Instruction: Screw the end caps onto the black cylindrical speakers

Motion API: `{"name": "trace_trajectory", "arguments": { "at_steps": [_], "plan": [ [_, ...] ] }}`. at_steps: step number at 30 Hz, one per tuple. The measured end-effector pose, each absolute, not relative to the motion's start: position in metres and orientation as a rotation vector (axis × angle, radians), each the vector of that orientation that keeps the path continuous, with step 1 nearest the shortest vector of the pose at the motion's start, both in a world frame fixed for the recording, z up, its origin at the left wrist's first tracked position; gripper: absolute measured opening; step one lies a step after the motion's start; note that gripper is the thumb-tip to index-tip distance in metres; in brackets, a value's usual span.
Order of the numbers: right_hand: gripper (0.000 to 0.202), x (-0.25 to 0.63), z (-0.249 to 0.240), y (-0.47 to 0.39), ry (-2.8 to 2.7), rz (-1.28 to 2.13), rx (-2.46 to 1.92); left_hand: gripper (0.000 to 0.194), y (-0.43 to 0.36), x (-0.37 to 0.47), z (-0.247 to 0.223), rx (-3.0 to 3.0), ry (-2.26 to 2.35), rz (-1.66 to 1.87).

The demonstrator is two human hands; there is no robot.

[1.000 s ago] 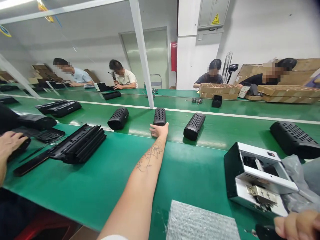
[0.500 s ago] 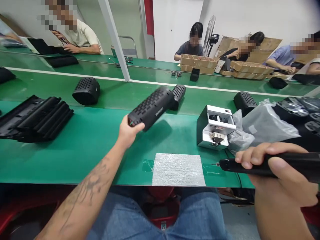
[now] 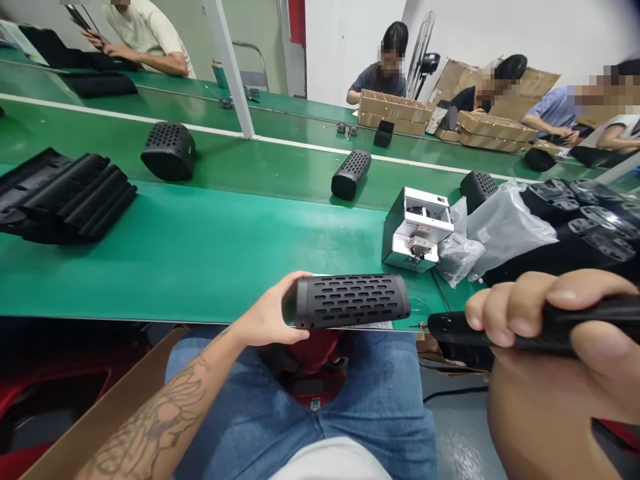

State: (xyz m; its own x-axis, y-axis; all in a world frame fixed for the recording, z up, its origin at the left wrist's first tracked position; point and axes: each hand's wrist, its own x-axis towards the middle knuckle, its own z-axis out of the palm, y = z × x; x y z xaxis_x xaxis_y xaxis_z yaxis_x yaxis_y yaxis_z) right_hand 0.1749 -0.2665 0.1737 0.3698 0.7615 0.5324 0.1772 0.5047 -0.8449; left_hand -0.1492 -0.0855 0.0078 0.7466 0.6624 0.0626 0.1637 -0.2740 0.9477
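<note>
My left hand (image 3: 270, 313) grips the left end of a black perforated speaker housing (image 3: 354, 300), which lies sideways over the table's front edge. Its slotted face is turned up toward me. Most of the silvery-white foam pad beneath it is hidden. At the right, my right hand (image 3: 545, 320) is wrapped round a black electric screwdriver (image 3: 457, 328) whose thin bit points left, close to the housing's right end but apart from it. Beyond my right hand stands a white and black screw feeder (image 3: 419, 230).
Black plastic shells (image 3: 67, 197) are stacked at the left. Other speaker housings (image 3: 169, 152) stand on the green belt behind. Clear plastic bags (image 3: 510, 220) and black parts (image 3: 590, 227) crowd the right side. A white post (image 3: 233, 73) rises midway; several people work across the line.
My left hand has brought the speaker housing down from above the table toward me, turning it level over the foam pad. My right hand still grips the screwdriver, and the view has tilted downward.
</note>
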Motion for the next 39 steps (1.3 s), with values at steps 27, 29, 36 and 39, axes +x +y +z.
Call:
{"name": "trace_trajectory", "arguments": {
  "at_steps": [27,29,36,39],
  "plan": [
    [0.013,0.158,0.142,-0.224,-1.193,0.65,-0.882,0.1,-0.094,-0.148,-0.007,1.744,0.571,0.622],
    [0.014,0.161,0.142,-0.223,-1.168,0.642,-0.904,0.101,-0.094,-0.148,-0.007,1.745,0.57,0.631],
    [0.015,0.163,0.141,-0.221,-1.124,0.64,-0.958,0.102,-0.094,-0.148,-0.011,1.762,0.579,0.648],
    [0.014,0.164,0.14,-0.221,-1.133,0.664,-0.944,0.102,-0.094,-0.148,-0.011,1.754,0.571,0.649]
  ]
}}
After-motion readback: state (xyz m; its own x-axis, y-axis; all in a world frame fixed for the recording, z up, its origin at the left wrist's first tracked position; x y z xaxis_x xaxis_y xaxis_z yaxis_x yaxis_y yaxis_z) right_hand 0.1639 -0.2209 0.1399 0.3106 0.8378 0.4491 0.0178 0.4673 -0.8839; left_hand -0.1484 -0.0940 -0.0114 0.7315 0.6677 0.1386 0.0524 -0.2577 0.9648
